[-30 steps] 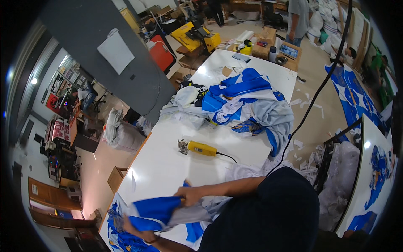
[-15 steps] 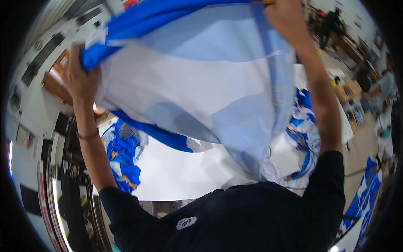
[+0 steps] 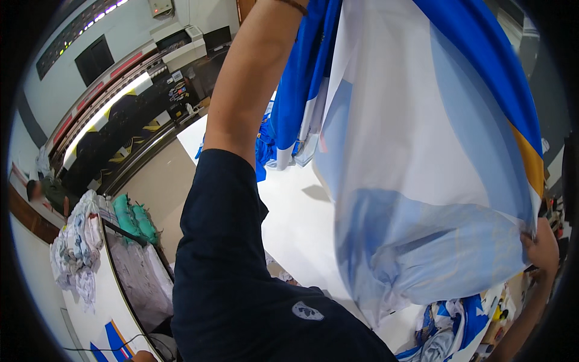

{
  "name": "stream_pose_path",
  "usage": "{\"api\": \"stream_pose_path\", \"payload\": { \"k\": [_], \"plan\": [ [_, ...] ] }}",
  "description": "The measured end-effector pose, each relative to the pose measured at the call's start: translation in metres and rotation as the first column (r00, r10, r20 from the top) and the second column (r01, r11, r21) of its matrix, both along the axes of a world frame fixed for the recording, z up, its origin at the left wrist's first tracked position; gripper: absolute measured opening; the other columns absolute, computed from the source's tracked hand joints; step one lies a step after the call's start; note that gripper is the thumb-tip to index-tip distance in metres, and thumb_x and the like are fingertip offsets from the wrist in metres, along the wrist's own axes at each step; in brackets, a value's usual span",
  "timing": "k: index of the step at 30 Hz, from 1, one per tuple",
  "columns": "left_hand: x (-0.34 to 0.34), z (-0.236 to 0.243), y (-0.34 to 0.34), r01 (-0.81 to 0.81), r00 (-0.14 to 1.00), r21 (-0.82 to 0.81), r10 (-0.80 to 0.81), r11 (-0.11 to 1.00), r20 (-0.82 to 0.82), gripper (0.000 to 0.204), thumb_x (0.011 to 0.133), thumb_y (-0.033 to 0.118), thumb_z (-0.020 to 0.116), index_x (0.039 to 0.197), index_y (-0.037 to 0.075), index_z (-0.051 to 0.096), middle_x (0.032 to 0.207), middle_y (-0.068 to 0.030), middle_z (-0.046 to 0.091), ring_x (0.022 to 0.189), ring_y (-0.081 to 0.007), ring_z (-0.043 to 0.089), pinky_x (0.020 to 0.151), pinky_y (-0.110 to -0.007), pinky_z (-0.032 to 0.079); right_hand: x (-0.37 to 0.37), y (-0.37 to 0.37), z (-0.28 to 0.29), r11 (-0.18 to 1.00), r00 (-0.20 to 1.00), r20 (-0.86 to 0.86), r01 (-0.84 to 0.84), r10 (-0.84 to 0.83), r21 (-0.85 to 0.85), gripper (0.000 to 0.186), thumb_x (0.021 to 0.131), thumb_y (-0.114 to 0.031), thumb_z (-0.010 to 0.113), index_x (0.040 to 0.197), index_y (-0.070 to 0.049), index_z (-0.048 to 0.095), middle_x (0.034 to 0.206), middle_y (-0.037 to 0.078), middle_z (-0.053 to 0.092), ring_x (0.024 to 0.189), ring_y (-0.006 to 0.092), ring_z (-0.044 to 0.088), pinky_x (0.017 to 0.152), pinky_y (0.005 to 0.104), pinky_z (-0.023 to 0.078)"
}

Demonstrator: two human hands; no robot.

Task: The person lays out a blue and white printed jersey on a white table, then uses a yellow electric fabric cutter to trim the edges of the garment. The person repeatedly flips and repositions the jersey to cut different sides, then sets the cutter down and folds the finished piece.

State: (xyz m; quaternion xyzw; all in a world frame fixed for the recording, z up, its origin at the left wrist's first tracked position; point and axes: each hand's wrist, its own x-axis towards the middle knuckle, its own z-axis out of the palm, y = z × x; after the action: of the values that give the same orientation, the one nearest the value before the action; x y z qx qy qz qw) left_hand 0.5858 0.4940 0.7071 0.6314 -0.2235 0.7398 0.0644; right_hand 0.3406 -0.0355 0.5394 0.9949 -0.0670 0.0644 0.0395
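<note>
A large, thin piece of printed fabric [image 3: 416, 120] in white, pale blue and bright blue, with a yellow stripe at its right edge, hangs spread above the table. My right hand [image 3: 541, 248], far right, has its fingers closed on the fabric's side edge. My left forearm [image 3: 247, 78] reaches up past the top border, so only the wrist with a bracelet shows and the hand is cut off. Beside that arm, a bright blue fold of the fabric hangs down. The lower part of the cloth drapes in loose folds toward the tabletop.
Under the fabric is a white table [image 3: 295, 211]. Crumpled blue-and-white cloth [image 3: 449, 332] lies at its near right. At left stand a long dark printing machine [image 3: 151, 102], a heap of pale cloth [image 3: 81, 241], green bundles [image 3: 136, 220] and another person [image 3: 54, 193].
My view has swung, bringing the machine and cloth heap into sight at left. My left hand has gone out at the top. My right hand now sits lower, at the right edge, still gripping the fabric.
</note>
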Motion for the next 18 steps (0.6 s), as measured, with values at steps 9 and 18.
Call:
{"api": "stream_pose_path", "payload": {
  "k": [9, 18],
  "plan": [
    [0.058, -0.012, 0.131, -0.194, 0.438, 0.229, 0.294, 0.954, -0.85, 0.062, 0.073, 0.034, 0.077, 0.128, 0.012, 0.056, 0.122, -0.0209, 0.064, 0.115, -0.0396, 0.061, 0.086, -0.051, 0.054, 0.055, -0.007, -0.005, 0.541, 0.803, 0.571, -0.41, -0.168, 0.735, 0.053, 0.101, -0.027, 0.057, 0.146, 0.0, 0.049, 0.139, 0.016, 0.055, 0.128, 0.0229, 0.054, 0.111, 0.0346, 0.04],
    [-0.069, -0.179, -0.145, 0.89, -0.149, -0.211, -0.179, 0.403, -0.972, 0.072, 0.085, 0.01, 0.078, 0.148, 0.001, 0.045, 0.135, -0.0119, 0.06, 0.124, -0.0237, 0.058, 0.108, -0.038, 0.044, 0.096, 0.167, 0.042, 0.741, 0.682, 0.535, -0.656, 0.499, 0.145, 0.02, 0.093, -0.012, 0.054, 0.099, 0.001, 0.069, 0.092, 0.014, 0.071, 0.077, 0.0251, 0.067, 0.065, 0.0387, 0.051]
  ]
}}
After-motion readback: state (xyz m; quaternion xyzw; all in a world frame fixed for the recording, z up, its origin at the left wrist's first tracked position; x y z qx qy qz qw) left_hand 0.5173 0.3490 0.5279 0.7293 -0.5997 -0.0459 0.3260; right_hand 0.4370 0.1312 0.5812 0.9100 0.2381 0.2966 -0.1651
